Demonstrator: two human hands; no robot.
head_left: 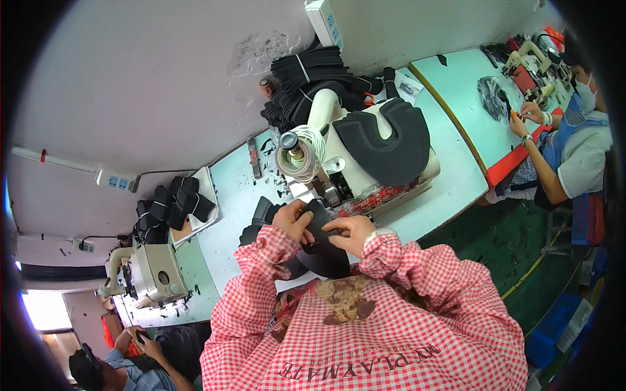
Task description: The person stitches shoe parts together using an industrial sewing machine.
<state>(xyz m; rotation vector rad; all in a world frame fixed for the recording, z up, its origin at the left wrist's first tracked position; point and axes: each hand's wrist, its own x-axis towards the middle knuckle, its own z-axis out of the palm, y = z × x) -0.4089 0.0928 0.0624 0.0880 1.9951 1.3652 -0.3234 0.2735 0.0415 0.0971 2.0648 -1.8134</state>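
Pale, scuffed wall (163, 85) is seen behind a light-topped table (450, 195), on which a cream machine (352, 173) is set. At the front of this machine, a flat black piece (326, 260) is held between two bare hands, its far end brought close to the metal parts; whether they are touched cannot be told. By the left hand (292, 220), the piece is pinched at its left edge between thumb and curled fingers. By the right hand (352, 233), the opposite edge is touched with thumb and forefinger close together; whether it is pinched from below cannot be told. Red checked sleeves (274, 247) are worn on both arms.

On top of the machine, a black U-shaped pad (404, 153) is laid. At its left end, a coil of white cord (303, 156) is mounted, and beyond that a slim red-and-grey tool (253, 156) is left among dark scraps. Behind the machine, tied black strips (310, 68) are piled. To its left, tied black bundles (195, 202) are placed. Far to its right, a masked person (580, 150) is seated with both hands raised.
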